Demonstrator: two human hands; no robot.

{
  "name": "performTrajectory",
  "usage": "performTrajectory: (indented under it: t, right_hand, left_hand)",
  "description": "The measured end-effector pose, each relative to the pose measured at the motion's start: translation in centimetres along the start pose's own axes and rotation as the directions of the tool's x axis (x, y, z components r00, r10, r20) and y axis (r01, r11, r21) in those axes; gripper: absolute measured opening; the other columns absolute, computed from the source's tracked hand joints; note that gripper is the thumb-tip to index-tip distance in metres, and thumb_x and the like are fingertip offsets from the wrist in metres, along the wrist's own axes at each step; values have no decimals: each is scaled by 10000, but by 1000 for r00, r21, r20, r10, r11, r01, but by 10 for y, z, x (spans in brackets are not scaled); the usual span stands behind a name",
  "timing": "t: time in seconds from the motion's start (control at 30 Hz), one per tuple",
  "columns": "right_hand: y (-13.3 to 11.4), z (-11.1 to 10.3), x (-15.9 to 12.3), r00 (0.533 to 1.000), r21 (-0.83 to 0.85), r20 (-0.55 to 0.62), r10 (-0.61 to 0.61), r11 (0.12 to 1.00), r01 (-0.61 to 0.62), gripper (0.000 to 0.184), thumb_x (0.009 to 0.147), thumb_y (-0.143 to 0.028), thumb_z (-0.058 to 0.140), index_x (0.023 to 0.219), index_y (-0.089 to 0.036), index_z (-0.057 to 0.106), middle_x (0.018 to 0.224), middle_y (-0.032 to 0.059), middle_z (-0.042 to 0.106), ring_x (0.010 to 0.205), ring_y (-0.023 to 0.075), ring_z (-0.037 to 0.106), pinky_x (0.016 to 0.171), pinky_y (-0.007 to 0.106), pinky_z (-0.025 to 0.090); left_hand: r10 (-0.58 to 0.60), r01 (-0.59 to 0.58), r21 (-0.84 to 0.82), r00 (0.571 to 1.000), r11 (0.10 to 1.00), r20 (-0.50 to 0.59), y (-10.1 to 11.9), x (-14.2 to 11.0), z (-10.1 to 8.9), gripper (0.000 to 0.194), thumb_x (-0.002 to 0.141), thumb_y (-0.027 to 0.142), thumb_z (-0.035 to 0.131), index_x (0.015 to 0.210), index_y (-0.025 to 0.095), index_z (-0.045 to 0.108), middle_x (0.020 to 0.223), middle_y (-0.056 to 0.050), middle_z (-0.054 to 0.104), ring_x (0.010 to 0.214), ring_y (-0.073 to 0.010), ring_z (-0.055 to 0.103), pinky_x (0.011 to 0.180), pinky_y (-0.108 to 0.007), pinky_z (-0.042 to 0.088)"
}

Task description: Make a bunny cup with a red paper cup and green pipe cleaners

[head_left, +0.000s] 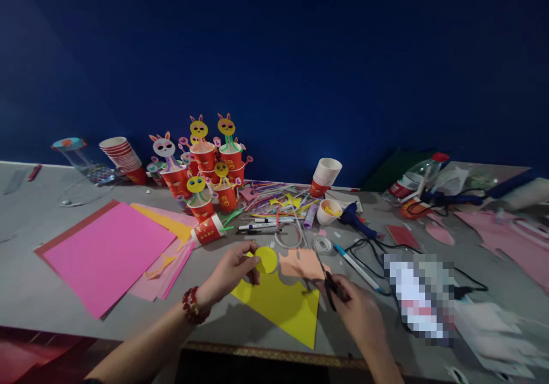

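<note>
Between the thumb and fingers of my left hand is a yellow paper circle. My right hand has its fingers through the handles of black-handled scissors, whose blades point up and away from me. Beneath both hands lies a yellow paper sheet with curved cutouts along its far edge. A peach paper scrap, also cut into, rests just behind it. A beaded bracelet circles my left wrist.
Red paper cups with animal-faced figures stand at the back. Left are pink paper sheets; beyond them, stacked cups. Pens and a tape roll lie mid-table. Right are a blue glue gun, black cable and a bottle.
</note>
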State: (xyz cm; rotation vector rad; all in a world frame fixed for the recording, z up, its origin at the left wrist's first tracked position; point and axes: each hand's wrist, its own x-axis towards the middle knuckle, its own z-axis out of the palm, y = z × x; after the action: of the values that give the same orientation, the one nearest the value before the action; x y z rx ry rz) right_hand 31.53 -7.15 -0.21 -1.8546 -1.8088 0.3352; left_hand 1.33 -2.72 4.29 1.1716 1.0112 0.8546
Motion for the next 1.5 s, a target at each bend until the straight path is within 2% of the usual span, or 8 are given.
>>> performTrajectory:
  t: [0.13, 0.27, 0.4, 0.8, 0.93, 1.2, 1.37, 1.5]
  right_hand:
    - [7, -6, -7, 996, -103, -35, 85, 991, -89, 469, 863, -655, 454, 654, -260, 596, 592, 39, 701, 467, 208, 626, 443, 275, 356]
    - [18, -7, -11, 984, -99, -94, 151, 982, -160, 435, 782, -703, 529, 743, -270, 547, 631, 22, 713, 535, 239, 689, 442, 273, 390]
    - [21, -6, -17, 988, -101, -108, 106, 988, -117, 436, 815, -704, 478, 752, -273, 512, 618, 11, 709, 528, 238, 698, 426, 270, 391]
    - [20, -9, -38, 995, -118, -98, 3, 993, -15, 444, 882, -685, 455, 756, -266, 528, 581, 0, 673, 469, 200, 660, 428, 263, 411]
    - [25, -10, -39, 992, -107, -119, 37, 993, -50, 483, 868, -726, 433, 797, -262, 545, 614, 15, 697, 504, 218, 689, 419, 264, 426]
    - [37, -1, -36, 995, -31, -102, 10, 999, -14, 482, 833, -744, 461, 815, -268, 540, 623, 0, 696, 495, 199, 687, 426, 249, 465]
    - [39, 3, -33, 992, -9, -117, -38, 999, 37, 420, 845, -684, 483, 849, -270, 551, 664, 13, 714, 541, 204, 705, 461, 247, 497]
    - [39, -2, -36, 992, 26, -104, -71, 997, 74, 390, 842, -653, 514, 865, -266, 557, 626, 6, 701, 507, 190, 690, 454, 228, 498]
  left_hand:
    - [17, -9, 123, 998, 992, -58, -13, 1, -15, 385, 849, 485, 616, 1048, 166, 535, 621, 18, 638, 514, -150, 643, 532, -240, 465]
    - [142, -85, 369, 981, 926, -130, -19, 7, -29, 276, 852, 391, 602, 1020, 172, 593, 809, -25, 643, 685, -159, 643, 617, -253, 481]
    - [227, -126, 548, 966, 827, -120, -18, 16, -35, 185, 870, 312, 549, 985, 183, 614, 793, -35, 661, 726, -181, 625, 637, -254, 460]
    - [212, -171, 656, 977, 735, 17, -29, 42, -4, 169, 848, 187, 524, 981, 208, 627, 820, -42, 717, 737, -196, 650, 655, -261, 429]
    - [201, -156, 689, 980, 708, 16, -37, 33, -16, 153, 848, 193, 522, 954, 207, 630, 798, -39, 708, 729, -201, 635, 650, -267, 416]
    - [174, -40, 741, 979, 670, -104, -41, -7, -67, 160, 887, 244, 476, 976, 209, 605, 787, -23, 692, 703, -186, 644, 626, -256, 439]
    - [233, -91, 671, 965, 736, -124, -32, -9, -59, 176, 925, 266, 440, 1027, 211, 572, 817, -20, 680, 693, -167, 656, 601, -235, 464]
    - [316, -171, 736, 947, 656, -62, -30, 13, -43, 165, 926, 202, 423, 1029, 200, 553, 829, -27, 686, 695, -156, 667, 625, -228, 482]
